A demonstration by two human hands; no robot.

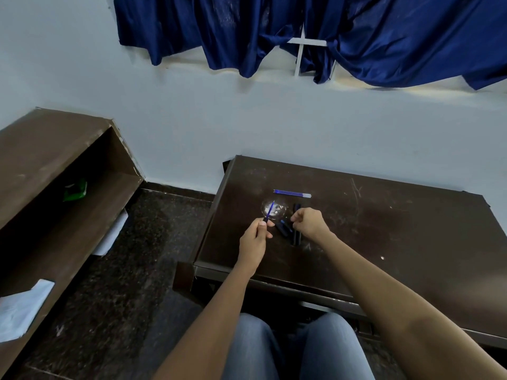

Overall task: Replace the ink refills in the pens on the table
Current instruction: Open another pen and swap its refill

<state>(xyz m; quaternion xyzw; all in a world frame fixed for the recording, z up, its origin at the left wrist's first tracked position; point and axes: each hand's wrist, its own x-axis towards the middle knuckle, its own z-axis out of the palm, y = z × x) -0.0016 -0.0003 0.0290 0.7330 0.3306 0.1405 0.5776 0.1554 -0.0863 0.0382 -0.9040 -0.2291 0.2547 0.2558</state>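
Observation:
My left hand grips a dark pen barrel with a blue refill sticking up out of it, over the left part of the dark brown table. My right hand is closed just to the right, fingers pinched; whether it holds a small part I cannot tell. Under and between the hands lie several dark pens, one with a blue clip. A few blue spare refills lie side by side farther back on the table.
A round pale mark shows on the tabletop behind the left hand. A brown shelf unit stands at the left with a green object and white papers. Blue curtains hang on the wall behind.

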